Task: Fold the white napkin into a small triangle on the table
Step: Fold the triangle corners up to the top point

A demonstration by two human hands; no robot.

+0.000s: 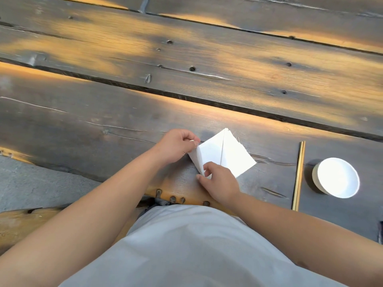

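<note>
The white napkin (223, 156) lies on the dark plank table (103, 121), close to its near edge and directly in front of the person, with a pair of chopsticks (298, 175) off to its right and a white bowl (337, 177) just beyond those. It is already folded down to a kite-like shape: a point aimed away from the person, a crisp crease running from that point back toward the near edge, and a flat right-hand panel with a few frayed threads along its far right border. The long axis follows that crease, roughly straight away from the body. What the next move turns on is the left flap: it stands lifted off the table along the napkin's left side, and the rest of the cloth lies to the right of both grips. The left hand (176, 147) pinches the upper corner of this raised flap between thumb and forefinger, fingers curled tight; the right hand (219, 181) pinches its lower corner at the napkin's near tip, its other fingers resting on the cloth. Both hands sit at the flap, the left a little farther from the body. I judge the flap is about to be carried rightward across the centre crease to halve the shape; the task looks well along but unfinished.
</note>
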